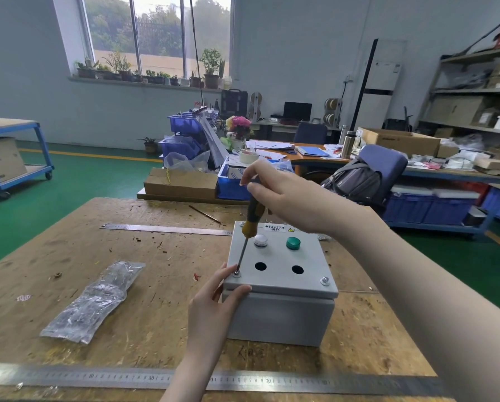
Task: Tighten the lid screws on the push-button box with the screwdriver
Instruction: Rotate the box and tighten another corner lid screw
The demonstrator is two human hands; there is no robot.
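A grey push-button box (280, 314) stands on the wooden workbench (156, 300). Its lid (277, 278) carries a white button (260, 240), a green button (293, 243) and two empty round holes. My right hand (280, 192) grips the black-and-yellow screwdriver (252, 219) from above. The screwdriver's tip sits in the near-left lid screw (237, 273). My left hand (217, 300) holds the box's near-left corner, fingers beside that screw. Another screw (325, 280) sits at the lid's near-right corner.
A clear plastic bag of small parts (95, 300) lies left of the box. A long steel ruler (98, 377) runs along the bench's near edge, a second ruler (164, 228) lies farther back. Cardboard boxes and blue bins (231, 184) crowd behind the bench.
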